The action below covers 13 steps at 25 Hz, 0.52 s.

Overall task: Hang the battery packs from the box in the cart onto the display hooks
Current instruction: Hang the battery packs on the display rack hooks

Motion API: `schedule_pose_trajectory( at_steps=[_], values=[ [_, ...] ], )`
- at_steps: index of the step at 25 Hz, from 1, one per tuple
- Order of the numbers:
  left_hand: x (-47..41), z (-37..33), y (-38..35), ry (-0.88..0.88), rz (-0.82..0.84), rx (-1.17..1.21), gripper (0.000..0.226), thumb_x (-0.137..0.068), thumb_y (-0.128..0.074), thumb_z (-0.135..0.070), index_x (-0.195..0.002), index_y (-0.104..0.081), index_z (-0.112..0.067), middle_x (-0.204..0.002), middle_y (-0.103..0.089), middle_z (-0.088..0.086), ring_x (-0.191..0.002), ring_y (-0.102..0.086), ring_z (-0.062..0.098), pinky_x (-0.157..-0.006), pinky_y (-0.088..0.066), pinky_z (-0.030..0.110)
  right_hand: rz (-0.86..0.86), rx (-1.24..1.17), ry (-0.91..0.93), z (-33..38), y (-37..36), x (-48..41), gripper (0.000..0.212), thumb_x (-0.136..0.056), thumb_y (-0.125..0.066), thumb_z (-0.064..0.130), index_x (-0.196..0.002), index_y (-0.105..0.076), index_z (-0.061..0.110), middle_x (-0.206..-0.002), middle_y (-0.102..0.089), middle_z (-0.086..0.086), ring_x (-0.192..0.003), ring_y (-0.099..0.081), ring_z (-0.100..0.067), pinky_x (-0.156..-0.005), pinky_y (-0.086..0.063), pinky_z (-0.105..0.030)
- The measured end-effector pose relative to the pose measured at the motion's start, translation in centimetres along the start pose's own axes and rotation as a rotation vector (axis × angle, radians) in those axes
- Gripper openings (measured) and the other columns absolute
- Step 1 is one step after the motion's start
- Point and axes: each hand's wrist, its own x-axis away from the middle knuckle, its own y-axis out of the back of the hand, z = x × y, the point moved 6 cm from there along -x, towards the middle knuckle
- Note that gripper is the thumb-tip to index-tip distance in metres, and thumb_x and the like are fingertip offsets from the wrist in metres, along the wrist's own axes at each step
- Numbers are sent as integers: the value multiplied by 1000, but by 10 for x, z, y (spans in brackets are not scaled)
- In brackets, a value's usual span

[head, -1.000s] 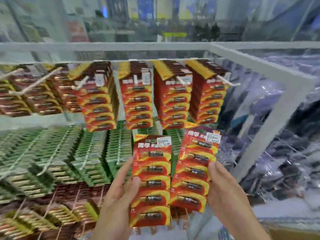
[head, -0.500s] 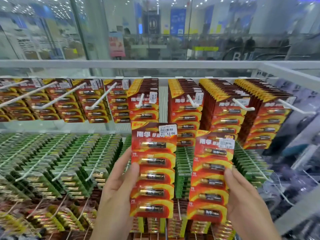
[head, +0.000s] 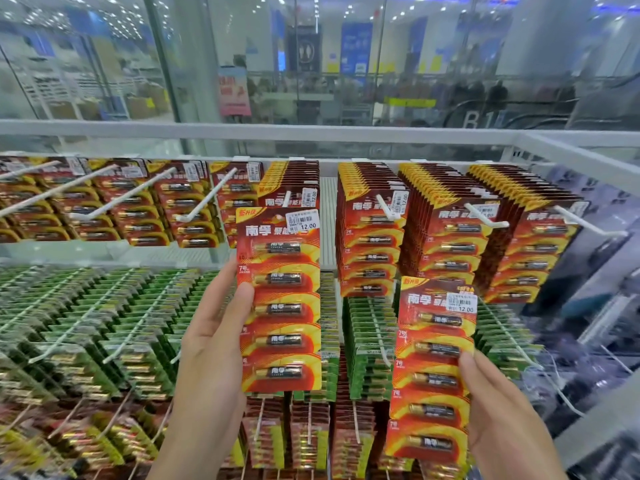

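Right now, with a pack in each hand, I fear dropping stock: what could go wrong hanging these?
1. The left hand holds the left pack by one edge, the right hand the right pack likewise; with no free hand to steady them, one might twist or fall.
2. The hook behind the left pack looks nearly full; another pack might slip off its tip.
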Motion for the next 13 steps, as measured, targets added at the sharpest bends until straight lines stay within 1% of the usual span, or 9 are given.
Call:
schedule_pose_trajectory(
  at_steps=[2,3,4,6,9,11,13],
  values=[
    [-1,-2,0,-30,-6,-12,39,-97,-59,-32,-134,-63,-46,-118,-78,-5,-103,-77,23,-78,-63,46,7,5,5,1,2,1,38,-93,-59,29,-129,-67,18,-117,-76,-11,-100,-75,-35,-91,-52,-52],
    [-2,-2,0,-38,-4,-13,39,-98,-59,-31,-134,-63,-46,-119,-77,-6,-104,-77,23,-84,-60,47,3,3,15,2,3,2,36,-94,-59,28,-128,-67,18,-115,-77,-10,-98,-76,-34,-89,-52,-52],
    [-2,-2,1,-43,-1,-14,39,-99,-59,-31,-134,-63,-46,-120,-77,-6,-105,-76,23,-87,-58,47,-4,-3,26,3,4,2,33,-94,-59,27,-125,-68,18,-113,-78,-10,-94,-77,-32,-86,-52,-51],
    [-7,0,1,-50,4,-29,38,-101,-59,-31,-136,-62,-45,-119,-77,-6,-105,-76,23,-86,-58,46,-5,-3,45,5,2,4,30,-94,-59,25,-121,-69,17,-109,-79,-10,-90,-78,-31,-86,-52,-51],
    [-22,4,-3,-73,13,-65,35,-103,-57,-30,-136,-62,-43,-117,-78,-5,-103,-77,23,-76,-63,43,5,7,83,12,3,2,35,-92,-60,27,-123,-69,14,-111,-77,-14,-93,-77,-35,-87,-54,-51],
    [-37,7,-8,-89,27,-85,34,-105,-56,-30,-137,-61,-40,-116,-78,-4,-102,-77,23,-77,-62,43,-15,2,146,25,9,-1,39,-90,-61,29,-125,-68,15,-113,-77,-15,-93,-77,-35,-83,-56,-50],
    [-51,10,-13,-98,21,-104,29,-106,-56,-28,-132,-62,-39,-111,-80,-4,-97,-78,22,-77,-62,43,-38,11,229,42,15,-2,39,-92,-59,31,-126,-68,15,-115,-76,-15,-95,-76,-35,-77,-59,-49]
  ],
)
